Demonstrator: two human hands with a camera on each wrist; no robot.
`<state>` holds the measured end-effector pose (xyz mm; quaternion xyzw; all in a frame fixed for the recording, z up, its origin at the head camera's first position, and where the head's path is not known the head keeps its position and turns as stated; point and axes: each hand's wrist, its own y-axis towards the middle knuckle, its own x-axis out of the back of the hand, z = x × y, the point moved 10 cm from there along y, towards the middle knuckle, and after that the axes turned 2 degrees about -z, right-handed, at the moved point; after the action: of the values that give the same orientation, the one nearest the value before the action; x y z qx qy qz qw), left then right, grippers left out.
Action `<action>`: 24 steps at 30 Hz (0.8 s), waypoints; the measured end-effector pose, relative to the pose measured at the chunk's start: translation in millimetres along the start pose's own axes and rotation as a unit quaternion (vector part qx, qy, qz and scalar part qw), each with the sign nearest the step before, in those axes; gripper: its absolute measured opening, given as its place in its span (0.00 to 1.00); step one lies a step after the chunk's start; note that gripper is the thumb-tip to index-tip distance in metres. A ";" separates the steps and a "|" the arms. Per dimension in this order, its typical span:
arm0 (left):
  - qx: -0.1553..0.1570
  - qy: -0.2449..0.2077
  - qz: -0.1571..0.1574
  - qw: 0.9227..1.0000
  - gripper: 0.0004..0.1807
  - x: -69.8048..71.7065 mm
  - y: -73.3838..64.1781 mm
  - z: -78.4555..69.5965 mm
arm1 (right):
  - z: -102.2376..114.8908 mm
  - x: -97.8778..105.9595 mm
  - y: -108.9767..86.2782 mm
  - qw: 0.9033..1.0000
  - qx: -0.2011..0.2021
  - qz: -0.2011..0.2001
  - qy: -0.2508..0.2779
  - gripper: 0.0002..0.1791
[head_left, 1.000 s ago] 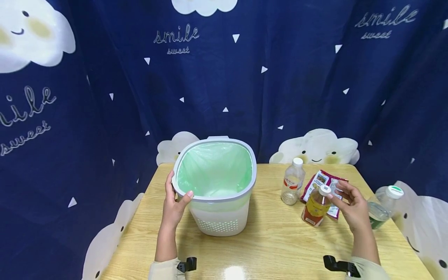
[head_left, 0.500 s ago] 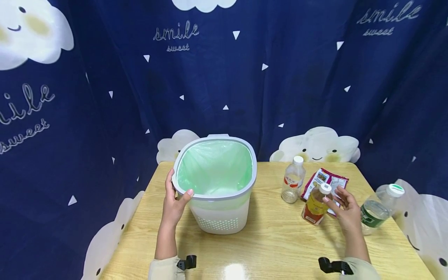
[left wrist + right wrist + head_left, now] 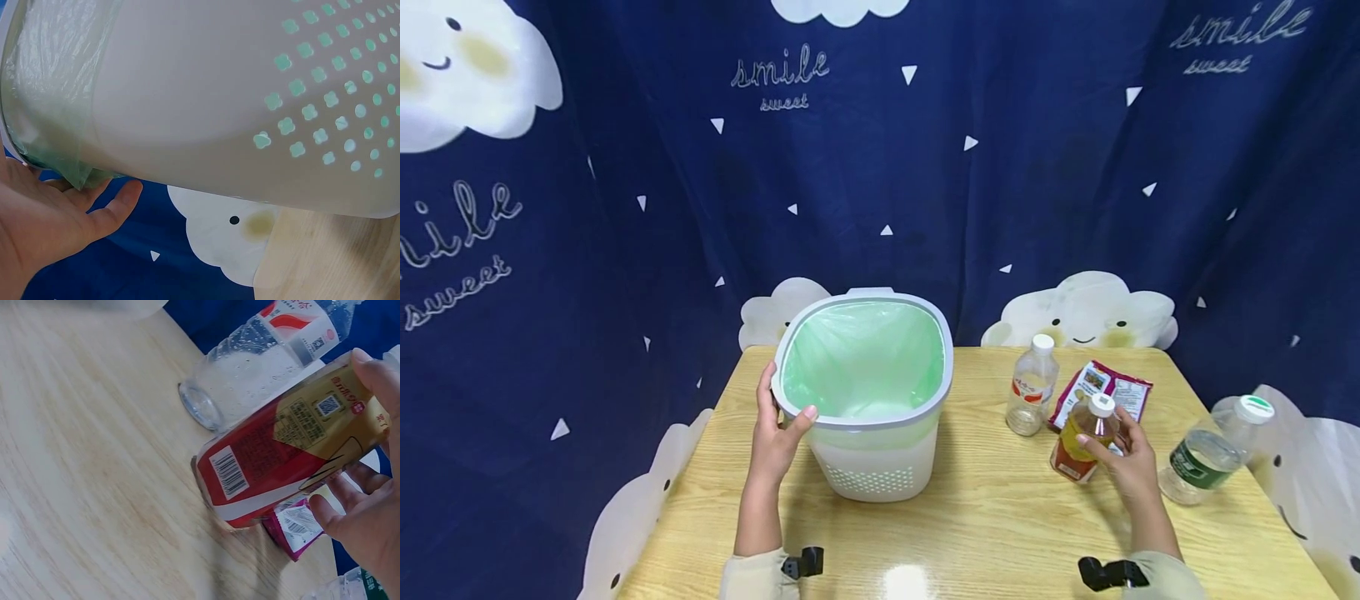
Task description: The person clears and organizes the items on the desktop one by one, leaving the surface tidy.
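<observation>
A white trash bin (image 3: 880, 479) with a grey rim and pale green liner (image 3: 865, 358) stands upright on the table. My left hand (image 3: 778, 437) grips its rim at the near left corner, thumb over the front of the rim, fingers along the side. Upright at right stands a drink bottle (image 3: 275, 444) with a red and yellow label and white cap. My right hand (image 3: 1123, 462) holds it around the upper part, thumb on the front, fingers at the far right side. In the right wrist view some lower fingers (image 3: 328, 512) stand apart from the bottle.
Behind the held bottle stand a clear bottle (image 3: 1032, 387) with a red and white label and a crumpled magenta snack packet (image 3: 1127, 400). A larger clear bottle (image 3: 1206, 458) with a green label leans at right. A dark blue curtain (image 3: 880, 167) hangs behind the table (image 3: 992, 533).
My right hand has moved left from beside the drink bottle, and its thumb and fingers have come around it. The left hand and the bin have not moved.
</observation>
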<state>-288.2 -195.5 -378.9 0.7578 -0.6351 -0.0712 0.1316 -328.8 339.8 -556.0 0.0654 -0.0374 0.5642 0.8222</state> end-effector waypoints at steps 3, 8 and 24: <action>-0.001 0.002 -0.001 1.000 0.47 -0.1 0.3 0.2 | -7.1 -1.5 1.9 0.999 -0.003 -0.001 -0.032 0.48; -0.004 0.005 0.000 1.000 0.47 0.2 0.1 -0.1 | -13.3 0.8 5.2 0.999 0.018 -0.015 -0.046 0.45; -0.002 0.000 0.000 1.000 0.47 -0.3 -0.9 -1.0 | 15.9 -6.5 -13.2 0.996 -0.001 -0.015 -0.092 0.45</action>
<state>-287.1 -195.0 -378.2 0.7574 -0.6350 -0.0724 0.1337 -318.6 326.8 -541.9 0.1169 -0.1129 0.5435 0.8235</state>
